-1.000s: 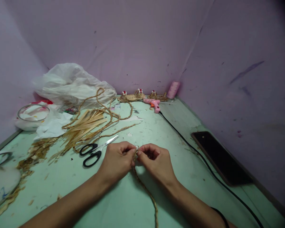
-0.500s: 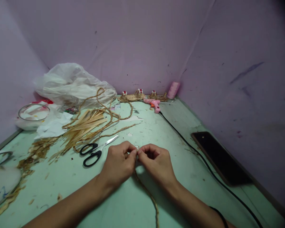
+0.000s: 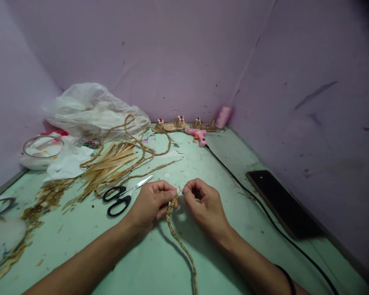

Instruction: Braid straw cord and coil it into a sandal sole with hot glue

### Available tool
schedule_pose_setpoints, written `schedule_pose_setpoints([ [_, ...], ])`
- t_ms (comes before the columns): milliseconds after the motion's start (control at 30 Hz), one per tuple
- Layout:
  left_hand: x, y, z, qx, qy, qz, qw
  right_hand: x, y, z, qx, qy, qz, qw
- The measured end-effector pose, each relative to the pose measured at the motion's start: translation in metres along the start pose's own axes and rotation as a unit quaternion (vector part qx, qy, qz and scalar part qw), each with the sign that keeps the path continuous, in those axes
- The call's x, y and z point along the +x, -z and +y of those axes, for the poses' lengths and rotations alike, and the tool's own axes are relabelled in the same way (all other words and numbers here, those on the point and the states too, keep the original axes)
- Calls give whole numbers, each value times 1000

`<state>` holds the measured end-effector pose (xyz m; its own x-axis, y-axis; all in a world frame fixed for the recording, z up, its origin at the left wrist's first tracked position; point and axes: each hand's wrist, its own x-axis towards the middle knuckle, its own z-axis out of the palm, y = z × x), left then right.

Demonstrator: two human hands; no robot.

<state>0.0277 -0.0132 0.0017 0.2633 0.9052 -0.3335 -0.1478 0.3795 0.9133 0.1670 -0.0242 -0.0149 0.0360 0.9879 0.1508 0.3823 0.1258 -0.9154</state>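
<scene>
Between the thumb and fingers of my left hand (image 3: 155, 200) is the end of a braided straw cord (image 3: 180, 241), which hangs down toward the near edge of the view. A small white bit (image 3: 178, 190) shows at the cord's tip by the fingertips. Just right of it, my right hand (image 3: 204, 203) has thumb and forefinger pinched together, a little apart from the cord. Whether a fine thread lies in that pinch is too small to see. Black-handled scissors (image 3: 119, 200) lie left of my left hand, blades partly apart.
Straw strips (image 3: 110, 164) and more braided cord (image 3: 141, 143) lie behind the scissors. A plastic bag (image 3: 92, 108) fills the back left. At the back are a pink glue gun (image 3: 199, 136) and a pink thread spool (image 3: 224, 117). Right of my hands lie a black cable (image 3: 264, 209) and a phone (image 3: 283, 205).
My hands have drawn apart; the right has moved slightly away from the cord's tip. The left hand has turned, so more of the braid shows, and the hanging cord has swung left.
</scene>
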Motion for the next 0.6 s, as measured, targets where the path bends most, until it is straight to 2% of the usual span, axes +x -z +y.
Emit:
schedule_pose_setpoints([
  [100,1,5,1,3,32,-43,999,2,2,1,-27,39,-31,998],
  [300,2,14,9,79,104,-111,985,6,7,3,35,71,-149,986],
  [400,1,13,14,116,106,-104,982,6,8,3,45,84,-191,977],
  [600,0,10,15,196,79,-61,976,1,8,1,31,101,-200,974],
])
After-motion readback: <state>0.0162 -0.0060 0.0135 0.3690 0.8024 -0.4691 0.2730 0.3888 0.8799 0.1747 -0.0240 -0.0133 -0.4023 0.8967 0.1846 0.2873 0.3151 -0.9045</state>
